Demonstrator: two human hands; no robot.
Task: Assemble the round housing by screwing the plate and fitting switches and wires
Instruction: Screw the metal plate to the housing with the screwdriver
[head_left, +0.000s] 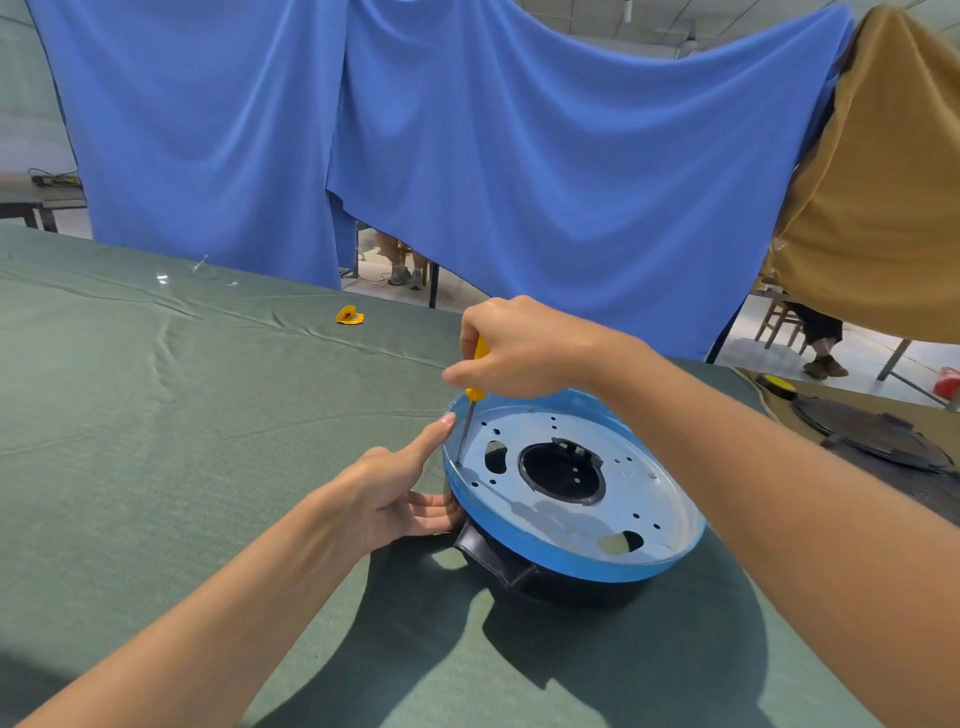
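Housing: the round housing (571, 564), a black body with a blue rim, sits open side up on the table (156, 415), right of the middle and close to the person.
Plate: a silvery plate (561, 519) lies flat inside the rim, with one large round hole in the middle and several smaller cut-outs and holes.
Screwdriver: a screwdriver (466, 431) with a yellow handle stands nearly upright, its tip on the left edge of the plate just inside the rim.
Right hand: the right hand (519, 348) has its fingers wrapped around the handle from above.
Left hand: the left hand (395, 493) is relaxed. Its forefinger (434, 436) is straight and touches the rim just beside the shaft, and the other fingers lie against the housing's lower left side.
Around: a small yellow piece (349, 315) and some clear bits (200, 266) lie well apart on the green cloth. A dark round part (872, 434) and a yellow-topped disc (776, 386) sit to the right. A blue curtain (519, 156) and a tan curtain (878, 208) hang behind.
In the way: the right forearm crosses the far right of the rim, and the right hand covers most of the handle.
Hard to make out: whether a screw sits under the tip cannot be told. The curtains cut off two people behind them, leaving only legs (400, 260) and a chair (779, 319) showing.
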